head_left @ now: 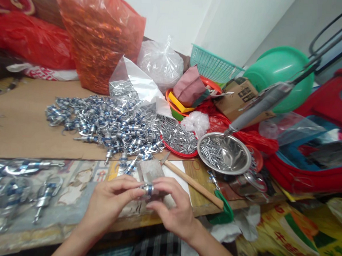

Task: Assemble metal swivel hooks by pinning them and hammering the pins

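A wide brown cardboard sheet [29, 123] covered the far half of the worktop, and on it, toward the middle, lay a large heap of small silver-and-blue metal clasps [101, 123] spilling out of a clear plastic bag [133, 87]; judging by its size, much of the assembling appeared done already. Behind the heap stood a tall orange translucent bag [98, 34]. Toward the right edge sat a round steel bowl [224, 152] holding thin metal pins, and just beside it a red shallow dish [178, 142] full of small silver parts, both well stocked, so plenty of work seemed left. A wooden-handled hammer [193, 183] lay slantwise near the front edge. Along the front left edge more clasps [19, 188] lay spread, blurred. At the front edge, over a small grey metal block [151, 171], the left hand [108, 205] and the right hand [174, 209] pinched one silver-and-blue clasp [148, 189] between their fingertips, its state of completion too small to tell.
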